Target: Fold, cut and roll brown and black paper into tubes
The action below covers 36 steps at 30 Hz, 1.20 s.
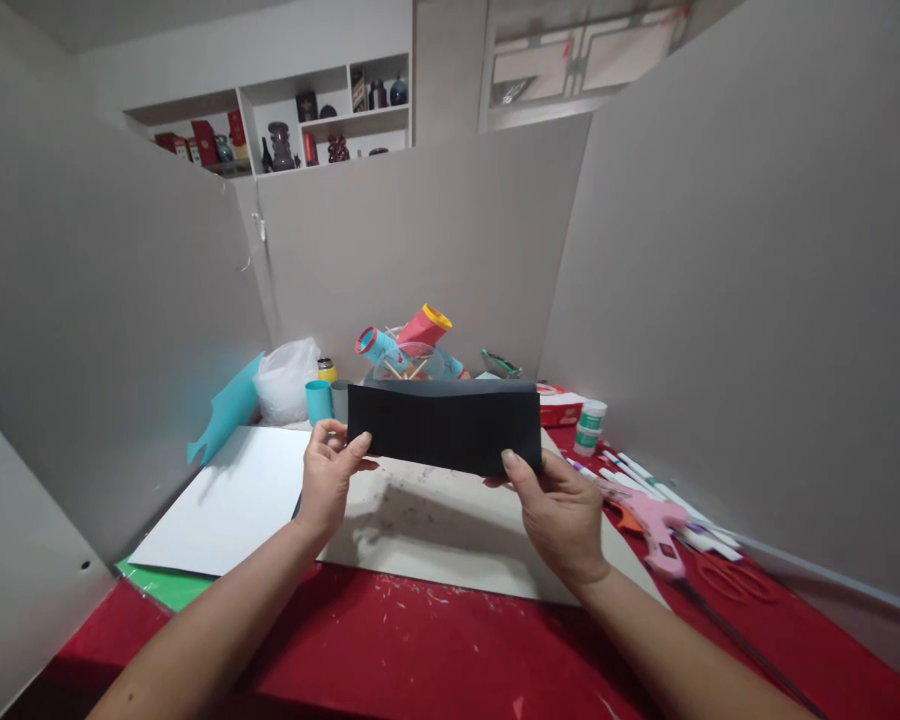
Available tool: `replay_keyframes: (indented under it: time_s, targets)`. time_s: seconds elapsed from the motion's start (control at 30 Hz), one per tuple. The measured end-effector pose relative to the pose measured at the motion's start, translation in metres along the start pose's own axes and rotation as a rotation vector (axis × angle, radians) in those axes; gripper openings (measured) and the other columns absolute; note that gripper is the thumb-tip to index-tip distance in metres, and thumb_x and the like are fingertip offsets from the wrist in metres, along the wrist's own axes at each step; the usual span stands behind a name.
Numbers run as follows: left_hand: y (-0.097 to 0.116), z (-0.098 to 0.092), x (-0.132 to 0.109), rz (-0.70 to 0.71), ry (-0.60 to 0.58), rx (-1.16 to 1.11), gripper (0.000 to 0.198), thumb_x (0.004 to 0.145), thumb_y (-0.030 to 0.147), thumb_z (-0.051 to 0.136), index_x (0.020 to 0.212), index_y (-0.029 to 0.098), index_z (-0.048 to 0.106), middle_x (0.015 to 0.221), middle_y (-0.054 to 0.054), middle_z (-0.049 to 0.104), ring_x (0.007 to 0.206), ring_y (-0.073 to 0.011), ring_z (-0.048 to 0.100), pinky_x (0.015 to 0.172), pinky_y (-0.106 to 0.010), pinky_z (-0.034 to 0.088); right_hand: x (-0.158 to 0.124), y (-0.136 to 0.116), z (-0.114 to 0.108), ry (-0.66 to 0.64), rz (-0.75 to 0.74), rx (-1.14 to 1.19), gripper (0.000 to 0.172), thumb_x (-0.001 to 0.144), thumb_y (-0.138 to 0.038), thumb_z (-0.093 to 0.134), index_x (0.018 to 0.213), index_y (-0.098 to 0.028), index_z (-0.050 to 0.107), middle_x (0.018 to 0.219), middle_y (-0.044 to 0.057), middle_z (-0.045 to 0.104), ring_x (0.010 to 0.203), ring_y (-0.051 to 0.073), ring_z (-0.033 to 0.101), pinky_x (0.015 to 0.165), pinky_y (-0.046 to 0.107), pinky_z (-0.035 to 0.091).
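Between my two hands a folded strip of black paper (442,428) is held up over the work board. Its back layer shows as a greyer edge along the top. My left hand (328,478) pinches the lower left corner, thumb in front. At the lower right corner my right hand (562,510) grips it, thumb on the front face and fingers behind. Under the paper lies the pale board (435,540), scattered with small scraps and shaded by the hands.
White sheets (221,495) lie left, beside a plastic bag (287,380) and blue paper tube (318,402). Decorated tubes (424,328) stand behind. Right are a pink glue gun (656,525), markers (675,500), orange-handled scissors (735,580) and small tubs (590,428). Grey partitions (750,270) enclose the red-covered table (420,640).
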<state>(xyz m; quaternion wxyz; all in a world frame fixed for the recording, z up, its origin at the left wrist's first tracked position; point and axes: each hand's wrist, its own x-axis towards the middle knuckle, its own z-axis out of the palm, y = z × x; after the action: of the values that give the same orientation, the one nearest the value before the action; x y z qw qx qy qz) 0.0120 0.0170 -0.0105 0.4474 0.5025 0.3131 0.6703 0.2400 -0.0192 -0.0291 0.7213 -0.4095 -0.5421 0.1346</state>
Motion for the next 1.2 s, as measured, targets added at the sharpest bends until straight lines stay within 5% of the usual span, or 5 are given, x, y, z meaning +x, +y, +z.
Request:
replay_keyframes:
  time_s: [0.13,0.37,0.57,0.73,1.2]
  targets:
    - [0.002,-0.004,0.007,-0.153,-0.121,-0.094,0.063,0.070,0.031,0.080,0.122,0.024,0.046,0.082,0.003,0.068,0.062,-0.0117,0.066,0.059,-0.024,0.056,0.000,0.002,-0.002,-0.019,-0.005,-0.008,0.026,0.084,-0.038,0.065,0.063,-0.022,0.065,0.056,0.001,0.067,0.052,0.018,0.061,0.052,0.029,0.048]
    - [-0.002,-0.011,0.019,-0.252,-0.192,-0.083,0.030,0.062,0.028,0.085,0.084,0.015,0.069,0.079,-0.001,0.071,0.064,-0.0110,0.064,0.056,-0.021,0.054,-0.003,0.012,-0.005,-0.061,-0.005,0.039,0.027,0.084,-0.040,0.064,0.064,-0.022,0.063,0.057,0.000,0.063,0.054,0.018,0.058,0.055,0.031,0.046]
    - [-0.003,-0.017,0.024,-0.244,-0.212,-0.087,0.028,0.062,0.027,0.085,0.085,0.018,0.071,0.085,0.000,0.071,0.068,-0.0113,0.064,0.056,-0.022,0.055,0.014,0.017,-0.008,0.086,0.159,0.478,0.023,0.082,-0.049,0.062,0.086,-0.027,0.055,0.069,-0.004,0.061,0.054,0.014,0.057,0.051,0.024,0.045]
    - [-0.007,-0.023,0.028,-0.313,-0.307,-0.051,0.030,0.063,0.025,0.084,0.089,0.016,0.073,0.086,-0.004,0.072,0.068,-0.0138,0.065,0.057,-0.024,0.055,0.026,0.024,-0.009,-0.105,0.291,0.392,0.049,0.077,-0.049,0.069,0.119,-0.029,0.053,0.082,-0.002,0.070,0.070,0.017,0.066,0.061,0.026,0.049]
    - [-0.021,-0.041,0.055,-0.507,-0.235,-0.114,0.032,0.079,0.046,0.070,0.087,0.016,0.072,0.075,-0.004,0.073,0.059,-0.0104,0.066,0.053,-0.017,0.050,0.024,0.027,-0.011,-0.170,0.294,0.040,0.025,0.071,-0.043,0.070,0.069,-0.018,0.073,0.066,0.000,0.067,0.065,0.017,0.056,0.062,0.028,0.042]
